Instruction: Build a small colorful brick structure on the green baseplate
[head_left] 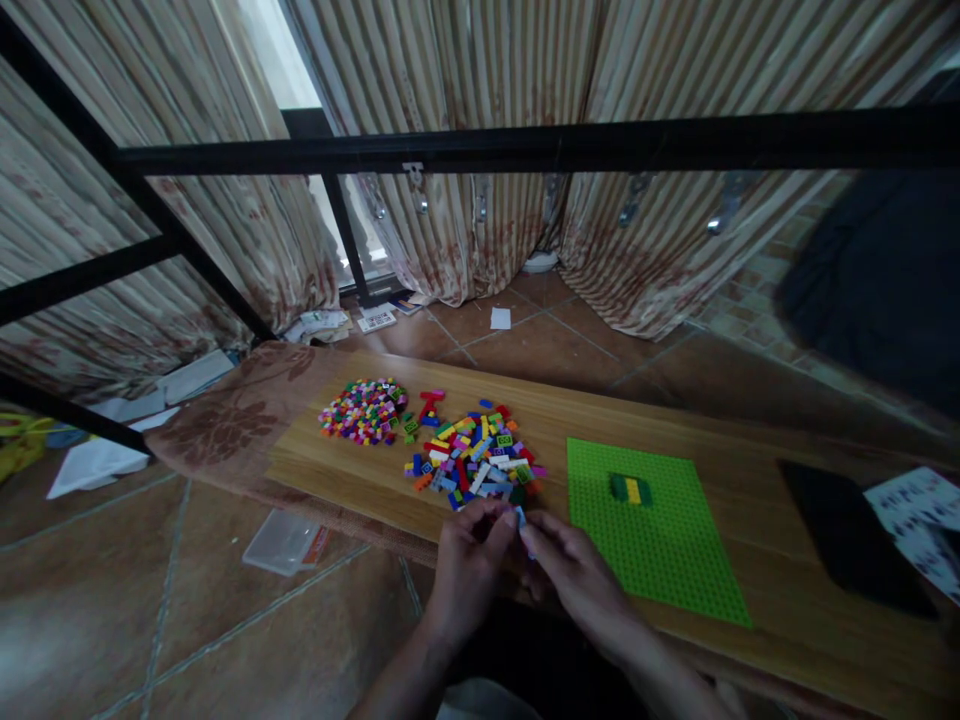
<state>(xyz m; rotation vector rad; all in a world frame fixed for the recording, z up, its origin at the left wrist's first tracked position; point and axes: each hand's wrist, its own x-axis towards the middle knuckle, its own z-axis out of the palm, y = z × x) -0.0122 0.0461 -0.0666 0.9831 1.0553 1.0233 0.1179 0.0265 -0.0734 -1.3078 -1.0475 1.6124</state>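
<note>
1. Light-blue plastic shows between the fingertips: it is a small toy building brick (pixel 520 516), held above the near edge of the wooden table (pixel 322 476).
2. The left hand (pixel 466 556) and the right hand (pixel 576 572) are close together, each with thumb and fingers narrowed on this brick. Whether it is one piece or two joined, one cannot tell, because the fingers cover much of it.
3. Just beyond the left hand lies a loose heap of mixed bricks (pixel 476 458); farther to the left is a heap of smaller pieces (pixel 364 412).
4. To the right of the hands, the green studded baseplate (pixel 664 555) lies flat. It carries a small dark-green and yellow brick group (pixel 634 490).
5. The step in hand seems to be the handling of the brick with both hands, perhaps turning or fitting it.
6. From this position, the next move would call for a steady pinch and studs that face the proper way.
</note>
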